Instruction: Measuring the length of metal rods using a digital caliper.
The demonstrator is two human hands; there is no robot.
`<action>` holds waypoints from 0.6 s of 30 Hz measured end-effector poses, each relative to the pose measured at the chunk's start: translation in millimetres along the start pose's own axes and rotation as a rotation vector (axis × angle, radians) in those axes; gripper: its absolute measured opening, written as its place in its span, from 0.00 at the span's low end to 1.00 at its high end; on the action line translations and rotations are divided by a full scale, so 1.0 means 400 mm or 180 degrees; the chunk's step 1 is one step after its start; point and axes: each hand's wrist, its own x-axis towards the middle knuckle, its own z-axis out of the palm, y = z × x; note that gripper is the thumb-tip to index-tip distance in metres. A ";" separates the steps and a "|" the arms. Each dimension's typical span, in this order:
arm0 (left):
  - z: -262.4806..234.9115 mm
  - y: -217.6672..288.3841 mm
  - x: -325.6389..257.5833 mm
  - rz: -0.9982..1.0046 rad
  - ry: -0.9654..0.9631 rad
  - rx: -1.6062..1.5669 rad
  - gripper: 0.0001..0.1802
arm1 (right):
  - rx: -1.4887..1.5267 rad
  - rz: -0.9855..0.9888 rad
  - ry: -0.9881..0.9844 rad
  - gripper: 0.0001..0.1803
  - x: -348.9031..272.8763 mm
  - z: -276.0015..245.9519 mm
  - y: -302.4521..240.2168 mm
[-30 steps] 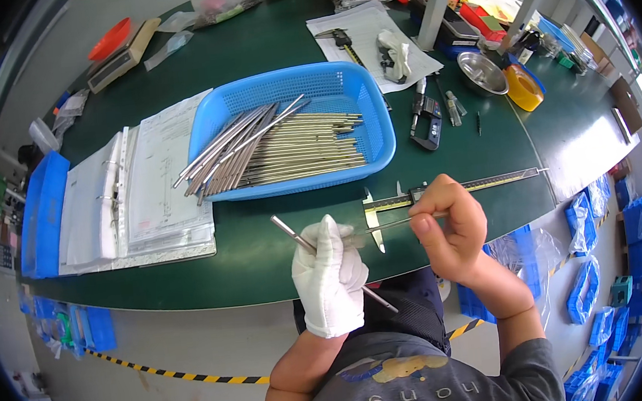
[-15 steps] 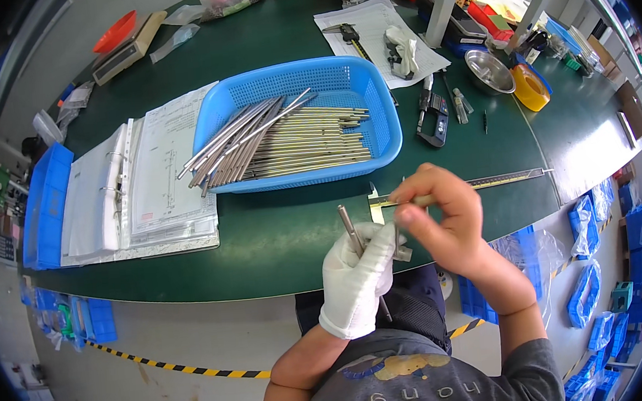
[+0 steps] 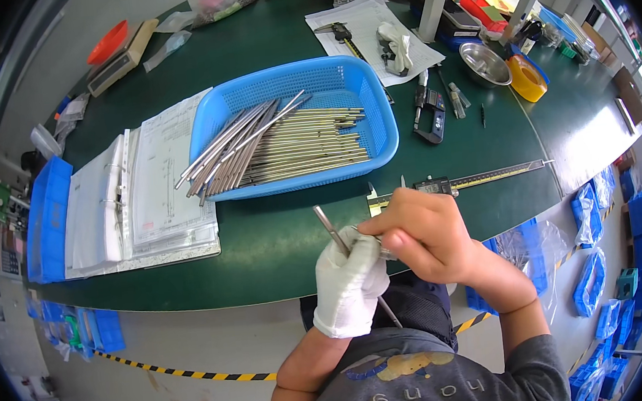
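My left hand (image 3: 350, 286), in a white glove, is closed around a slim metal rod (image 3: 329, 229). The rod slants, its upper end over the table edge and its lower end above my lap. My bare right hand (image 3: 427, 237) is pinched right beside the left fingertips, with a thin piece between thumb and forefinger too small and hidden to name. Just beyond the right hand, a digital caliper (image 3: 487, 179) lies on the green table. Ahead, a blue perforated basket (image 3: 380, 111) holds many metal rods (image 3: 308, 142), some resting over its left rim.
To the left an open ring binder (image 3: 169, 168) lies next to a blue bin (image 3: 49, 217). A micrometer (image 3: 429, 114), a metal bowl (image 3: 485, 64) and a yellow container (image 3: 528, 79) stand at the right. Farther back are a second caliper (image 3: 345, 38) on paper and a scale (image 3: 124, 59).
My right hand has moved left and down, closing in on the left fingertips. The rod in my left hand has shifted left. More of the near caliper now shows.
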 end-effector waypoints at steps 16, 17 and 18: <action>0.002 -0.018 0.008 0.0196 0.0303 0.0493 0.06 | -0.1181 -0.0761 0.0170 0.15 0.010 -0.012 -0.029; 0.002 -0.020 0.006 0.0206 0.0282 0.0482 0.06 | -0.1215 -0.0751 0.0174 0.15 0.013 -0.008 -0.025; 0.002 -0.020 0.005 0.0215 0.0261 0.0470 0.06 | -0.1212 -0.0750 0.0172 0.15 0.013 -0.004 -0.022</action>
